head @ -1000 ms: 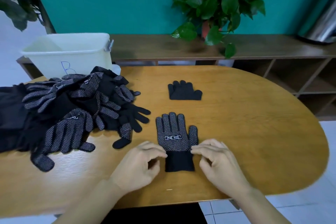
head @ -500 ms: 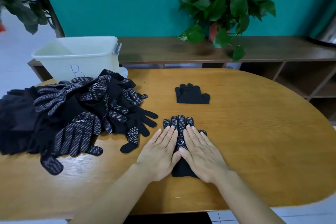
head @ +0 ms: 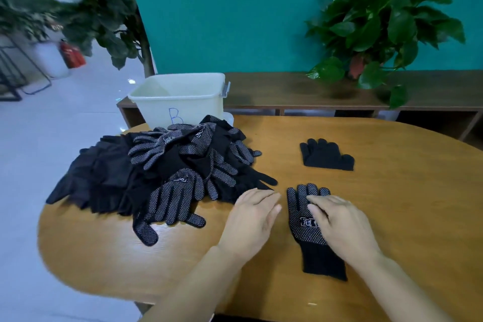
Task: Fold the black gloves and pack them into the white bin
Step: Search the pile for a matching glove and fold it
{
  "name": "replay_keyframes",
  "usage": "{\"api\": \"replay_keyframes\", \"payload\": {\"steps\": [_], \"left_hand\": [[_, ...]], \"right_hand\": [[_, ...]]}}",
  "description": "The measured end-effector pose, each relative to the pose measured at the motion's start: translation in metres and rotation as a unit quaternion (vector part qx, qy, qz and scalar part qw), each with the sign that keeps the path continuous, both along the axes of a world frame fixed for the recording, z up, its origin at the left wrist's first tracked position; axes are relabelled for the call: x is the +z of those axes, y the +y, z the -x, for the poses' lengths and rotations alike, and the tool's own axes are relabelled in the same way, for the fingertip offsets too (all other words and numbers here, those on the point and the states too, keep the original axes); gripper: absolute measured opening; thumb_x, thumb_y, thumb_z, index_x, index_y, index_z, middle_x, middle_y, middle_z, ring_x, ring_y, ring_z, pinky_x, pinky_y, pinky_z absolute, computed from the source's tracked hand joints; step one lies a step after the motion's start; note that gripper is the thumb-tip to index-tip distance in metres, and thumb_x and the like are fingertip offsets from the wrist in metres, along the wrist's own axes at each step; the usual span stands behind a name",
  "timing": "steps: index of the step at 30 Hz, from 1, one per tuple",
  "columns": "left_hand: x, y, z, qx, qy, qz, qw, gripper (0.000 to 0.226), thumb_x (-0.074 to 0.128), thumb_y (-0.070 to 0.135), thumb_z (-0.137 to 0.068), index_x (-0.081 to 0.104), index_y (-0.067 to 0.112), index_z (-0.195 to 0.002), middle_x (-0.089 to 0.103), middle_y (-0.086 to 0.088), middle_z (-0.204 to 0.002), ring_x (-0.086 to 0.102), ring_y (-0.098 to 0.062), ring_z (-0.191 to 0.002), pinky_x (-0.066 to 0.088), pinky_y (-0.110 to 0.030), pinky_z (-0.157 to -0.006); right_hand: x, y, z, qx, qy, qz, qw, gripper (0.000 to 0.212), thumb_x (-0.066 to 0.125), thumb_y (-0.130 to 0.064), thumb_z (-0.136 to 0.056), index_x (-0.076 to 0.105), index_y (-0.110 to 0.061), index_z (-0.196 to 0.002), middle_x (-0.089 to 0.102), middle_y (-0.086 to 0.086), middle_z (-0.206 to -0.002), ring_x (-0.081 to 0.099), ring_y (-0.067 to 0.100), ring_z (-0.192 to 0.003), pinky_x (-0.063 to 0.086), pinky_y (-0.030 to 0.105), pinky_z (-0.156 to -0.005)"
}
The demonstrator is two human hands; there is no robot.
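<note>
While both hands lie open, the dotted glove points fingers away, cuff near.

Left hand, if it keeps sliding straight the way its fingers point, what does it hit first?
Probably the near edge of the glove pile. The left hand lies open on the table, fingertips almost at a black glove finger sticking out of the pile.

Soft even daylight; upper-left corner motion-blurred, edges bowed by wide-angle.
</note>
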State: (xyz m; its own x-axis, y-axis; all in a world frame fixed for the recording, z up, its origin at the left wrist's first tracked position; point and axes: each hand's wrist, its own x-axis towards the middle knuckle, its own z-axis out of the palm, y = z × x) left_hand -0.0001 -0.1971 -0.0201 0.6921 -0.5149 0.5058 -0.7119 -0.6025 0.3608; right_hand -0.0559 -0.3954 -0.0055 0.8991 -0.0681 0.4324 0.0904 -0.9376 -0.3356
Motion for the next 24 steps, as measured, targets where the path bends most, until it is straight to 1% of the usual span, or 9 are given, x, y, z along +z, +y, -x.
{"api": "replay_keyframes", "payload": {"steps": [2,4,8,13,15,18,20,22,24], "left_hand": [[0.005,0.02,-0.005,0.031,-0.018,0.036,0.999,0.034,0.046,0.032,-0.098,0.072,0.013,-0.109,0.07,0.004,-0.108,0.061,-0.013,-0.101,0.049,-0.034,-0.095],[0.009,0.041,-0.008,0.049,-0.027,0.061,0.997,0.031,0.049,0.033,-0.097,0.074,0.015,-0.104,0.07,0.007,-0.104,0.061,-0.009,-0.098,0.05,-0.033,-0.09],[0.015,0.082,-0.017,0.08,-0.05,0.095,0.991,0.027,0.054,0.032,-0.093,0.076,0.016,-0.094,0.069,0.012,-0.097,0.059,-0.003,-0.093,0.046,-0.024,-0.087],[0.028,0.114,-0.04,0.128,-0.033,0.117,0.984,0.031,0.056,0.039,-0.09,0.078,0.018,-0.091,0.069,0.015,-0.095,0.059,0.001,-0.092,0.046,-0.019,-0.087],[0.036,0.12,-0.056,0.152,-0.015,0.121,0.981,0.024,0.063,0.038,-0.087,0.078,0.02,-0.091,0.069,0.015,-0.095,0.062,-0.004,-0.093,0.051,-0.026,-0.087],[0.05,0.118,-0.087,0.174,-0.006,0.106,0.979,0.009,0.074,0.022,-0.085,0.077,0.018,-0.092,0.07,0.01,-0.096,0.063,-0.01,-0.093,0.051,-0.033,-0.089],[0.059,0.113,-0.107,0.184,0.016,0.093,0.978,0.01,0.073,0.019,-0.086,0.077,0.016,-0.095,0.07,0.007,-0.097,0.063,-0.012,-0.094,0.047,-0.025,-0.09],[0.064,0.111,-0.125,0.19,0.02,0.079,0.978,0.01,0.071,0.015,-0.087,0.077,0.015,-0.095,0.071,0.005,-0.097,0.063,-0.013,-0.091,0.039,-0.013,-0.085],[0.067,0.111,-0.141,0.186,0.019,0.077,0.979,0.01,0.07,0.012,-0.087,0.077,0.013,-0.095,0.072,0.003,-0.095,0.063,-0.013,-0.089,0.035,-0.006,-0.081]], "right_hand": [[0.006,0.016,-0.008,0.018,-0.041,0.005,0.999,0.016,0.078,-0.012,-0.081,0.077,-0.014,-0.097,0.076,-0.002,-0.091,0.072,0.023,-0.087,0.053,0.033,-0.073],[0.013,0.03,-0.016,0.043,-0.054,0.009,0.998,0.016,0.082,-0.01,-0.076,0.077,-0.014,-0.09,0.075,-0.005,-0.083,0.071,0.019,-0.078,0.053,0.031,-0.068],[0.013,0.049,-0.035,0.083,-0.043,0.008,0.996,0.013,0.08,-0.012,-0.078,0.076,-0.017,-0.089,0.073,-0.01,-0.08,0.069,0.016,-0.073,0.056,0.034,-0.066],[0.016,0.067,-0.067,0.098,-0.011,0.015,0.995,0.015,0.084,-0.016,-0.074,0.074,-0.023,-0.084,0.069,-0.016,-0.075,0.065,0.01,-0.067,0.042,0.021,-0.061],[0.02,0.077,-0.082,0.101,-0.003,0.019,0.995,0.015,0.083,-0.016,-0.075,0.074,-0.024,-0.085,0.071,-0.015,-0.076,0.066,0.012,-0.071,0.046,0.023,-0.062],[0.027,0.091,-0.108,0.113,0.008,0.02,0.993,0.009,0.072,-0.022,-0.087,0.075,-0.022,-0.096,0.073,-0.01,-0.088,0.067,0.016,-0.085,0.05,0.03,-0.075],[0.029,0.099,-0.126,0.122,0.01,0.012,0.992,0.014,0.065,-0.024,-0.092,0.074,-0.021,-0.102,0.074,-0.008,-0.094,0.065,0.017,-0.092,0.05,0.032,-0.081],[0.032,0.105,-0.143,0.13,0.011,0.006,0.991,0.016,0.061,-0.024,-0.095,0.073,-0.02,-0.104,0.073,-0.006,-0.097,0.064,0.018,-0.096,0.048,0.032,-0.084],[0.035,0.109,-0.16,0.135,0.015,0.006,0.991,0.019,0.056,-0.025,-0.097,0.072,-0.02,-0.106,0.072,-0.006,-0.1,0.062,0.018,-0.099,0.044,0.03,-0.085]]}}
